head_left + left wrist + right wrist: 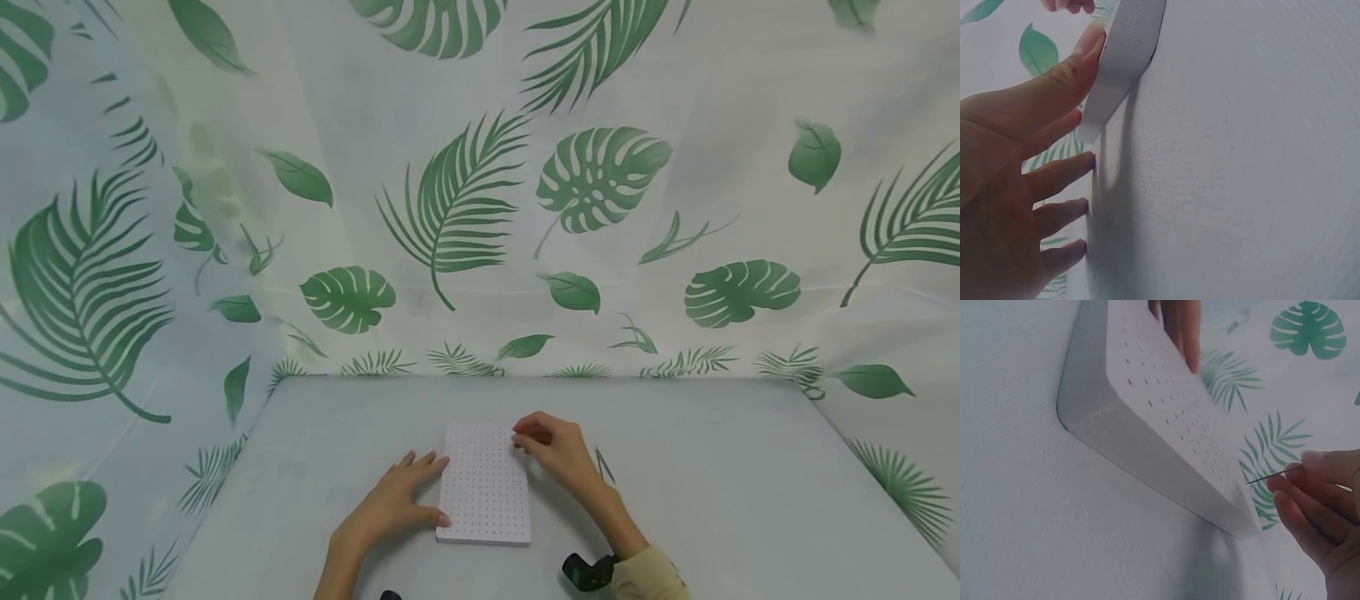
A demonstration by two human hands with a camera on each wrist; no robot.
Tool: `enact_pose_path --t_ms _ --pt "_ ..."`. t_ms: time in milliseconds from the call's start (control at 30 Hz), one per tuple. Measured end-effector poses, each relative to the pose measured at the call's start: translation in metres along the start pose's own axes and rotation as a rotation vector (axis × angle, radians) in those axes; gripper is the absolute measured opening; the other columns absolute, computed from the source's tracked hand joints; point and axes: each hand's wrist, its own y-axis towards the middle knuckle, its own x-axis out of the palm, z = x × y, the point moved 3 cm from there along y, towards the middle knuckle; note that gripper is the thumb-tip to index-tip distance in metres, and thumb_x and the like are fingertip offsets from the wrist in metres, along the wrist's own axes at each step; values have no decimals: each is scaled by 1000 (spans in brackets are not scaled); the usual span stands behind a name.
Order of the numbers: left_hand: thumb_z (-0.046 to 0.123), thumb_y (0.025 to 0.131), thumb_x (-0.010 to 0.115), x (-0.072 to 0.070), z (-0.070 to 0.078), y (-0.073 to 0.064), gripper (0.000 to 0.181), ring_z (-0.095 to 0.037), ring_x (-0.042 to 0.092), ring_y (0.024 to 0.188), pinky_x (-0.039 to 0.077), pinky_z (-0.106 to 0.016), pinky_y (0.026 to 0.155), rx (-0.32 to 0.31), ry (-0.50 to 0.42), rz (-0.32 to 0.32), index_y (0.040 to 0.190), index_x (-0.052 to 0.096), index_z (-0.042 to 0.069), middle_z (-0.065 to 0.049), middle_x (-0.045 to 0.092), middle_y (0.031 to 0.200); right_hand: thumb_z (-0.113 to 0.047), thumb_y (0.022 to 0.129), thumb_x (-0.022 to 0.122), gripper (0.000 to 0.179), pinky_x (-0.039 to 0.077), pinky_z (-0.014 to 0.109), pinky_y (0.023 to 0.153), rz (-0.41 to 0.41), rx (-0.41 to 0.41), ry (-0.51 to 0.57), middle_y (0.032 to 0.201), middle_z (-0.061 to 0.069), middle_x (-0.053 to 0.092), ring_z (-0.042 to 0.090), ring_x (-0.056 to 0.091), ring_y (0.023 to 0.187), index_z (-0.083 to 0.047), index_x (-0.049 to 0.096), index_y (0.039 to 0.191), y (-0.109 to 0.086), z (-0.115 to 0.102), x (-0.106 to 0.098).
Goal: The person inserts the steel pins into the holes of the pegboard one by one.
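A white block (486, 492) with rows of small holes in its top lies flat on the table. My left hand (397, 500) rests at its left side with the fingers spread. In the left wrist view the thumb (1066, 78) touches the block's edge, and the other fingertips reach the table beside it. At the far right edge is my right hand (551, 446). Its thumb and forefinger pinch a thin dark needle (1266, 478), whose tip points at the block's top near that edge.
A thin V-shaped thing (604, 467), like tweezers, lies on the table (720, 492), partly behind the right forearm. A black wrist device (587, 572) sits by the right sleeve. Leaf-printed sheeting (480, 208) rises behind the table and at its sides.
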Motion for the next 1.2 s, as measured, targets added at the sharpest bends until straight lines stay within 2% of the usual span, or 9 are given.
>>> enact_pose_path --t_ms 267,500,800,933,1200 --pt "44 74 88 -1 -1 1 90 -56 28 149 21 -72 121 5 0 -1 149 54 9 -23 46 157 2 85 79 16 62 21 71 21 -37 7 91 5 79 14 75 78 -10 75 95 6 -4 10" --pt "44 74 88 -1 -3 0 89 -56 27 150 20 -72 121 -3 -11 -6 149 54 9 -23 46 157 -1 88 78 14 61 17 73 -16 2 6 93 2 78 13 75 82 -12 75 97 11 -5 19" --pt "44 75 88 -1 -2 -2 89 -56 26 150 20 -74 120 3 -24 -10 149 54 9 -23 46 157 0 88 78 12 61 19 70 -30 -33 23 92 5 78 15 76 79 -9 75 96 14 -4 27" --pt "43 75 88 -1 1 -2 89 -57 27 149 20 -74 120 9 -26 -12 149 54 8 -24 46 157 -1 88 78 12 61 18 72 -36 -15 6 92 4 78 16 76 81 -9 75 95 14 -5 28" --pt "40 76 87 -3 5 -2 88 -56 27 149 20 -73 121 10 -21 -20 150 53 6 -24 45 158 -1 87 79 13 61 21 75 -43 -32 -55 91 1 78 16 75 83 -11 75 94 13 -2 32"
